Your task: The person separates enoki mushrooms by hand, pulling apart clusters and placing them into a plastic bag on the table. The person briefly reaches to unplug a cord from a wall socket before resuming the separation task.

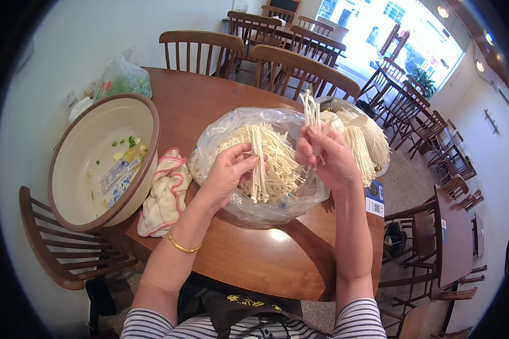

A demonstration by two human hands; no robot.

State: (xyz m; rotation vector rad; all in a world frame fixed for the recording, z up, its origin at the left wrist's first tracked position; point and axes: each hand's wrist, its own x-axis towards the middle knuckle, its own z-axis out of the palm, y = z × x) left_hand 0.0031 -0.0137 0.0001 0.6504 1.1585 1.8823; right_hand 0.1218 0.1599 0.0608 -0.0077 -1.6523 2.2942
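Between the thumb and fingers of my left hand (233,171) is a slim bundle of enoki mushrooms (258,169), held upright over a bowl lined with a clear plastic bag (220,123). Loose enoki strands (280,156) fill that bag beneath it. My right hand (328,152) is raised at the bag's right side, pinching a smaller tuft of enoki (311,108) that sticks up above the fingers. Behind the right hand, a metal basin (384,171) holds larger whole clumps of enoki (360,148), partly hidden by the hand.
At left, a big beige tub (80,169) with a brown rim contains plastic packaging and green scraps. A crumpled cloth (165,195) lies beside it on the wooden table (254,258). A plastic bag of greens (127,80) sits behind the tub. Wooden chairs (201,40) line the far edge.
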